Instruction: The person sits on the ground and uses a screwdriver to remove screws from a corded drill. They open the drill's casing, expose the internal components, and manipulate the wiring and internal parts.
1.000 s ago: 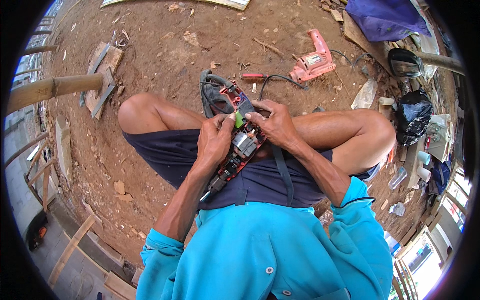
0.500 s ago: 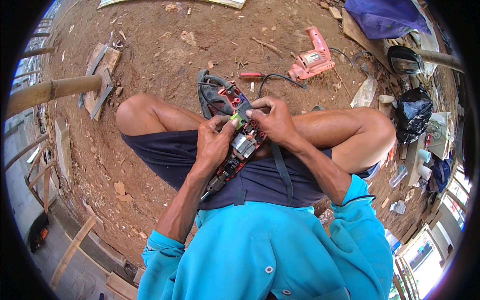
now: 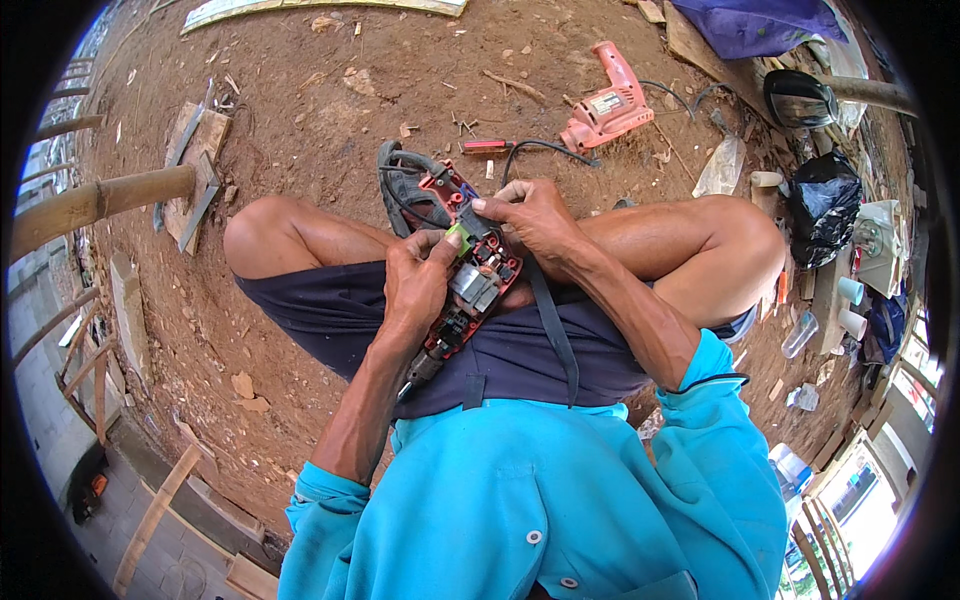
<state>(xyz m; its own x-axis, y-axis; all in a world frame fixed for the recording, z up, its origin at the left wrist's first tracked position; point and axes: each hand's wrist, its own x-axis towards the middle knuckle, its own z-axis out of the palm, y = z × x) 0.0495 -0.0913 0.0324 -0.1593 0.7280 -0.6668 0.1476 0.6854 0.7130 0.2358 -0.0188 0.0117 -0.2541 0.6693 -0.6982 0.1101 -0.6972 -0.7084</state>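
An opened power drill [image 3: 474,285] lies slantwise across my lap, its red half shell showing motor, wires and dark inner parts. The chuck [image 3: 424,368] points toward my shirt, and the black cord leaves the handle at the far end. My left hand [image 3: 414,290] grips the drill's left side, its thumb pressed on a small lime-green piece [image 3: 459,238]. On the other side, my right hand [image 3: 540,220] holds the handle part, thumb on a dark grey block [image 3: 478,222] beside the green piece. The fingers beneath the drill are partly hidden.
Beyond my legs, a red-handled screwdriver [image 3: 486,146] and a pinkish-red drill [image 3: 608,103] with a black cord lie on the dirt. Wooden pieces [image 3: 196,160] are at left. Right of my knee are a black plastic bag [image 3: 828,208], cups [image 3: 851,291] and a clear bottle [image 3: 799,335].
The view has shifted slightly, so the ground and the pinkish-red drill appear a little higher and farther left. Both hands keep nearly the same hold on the opened drill.
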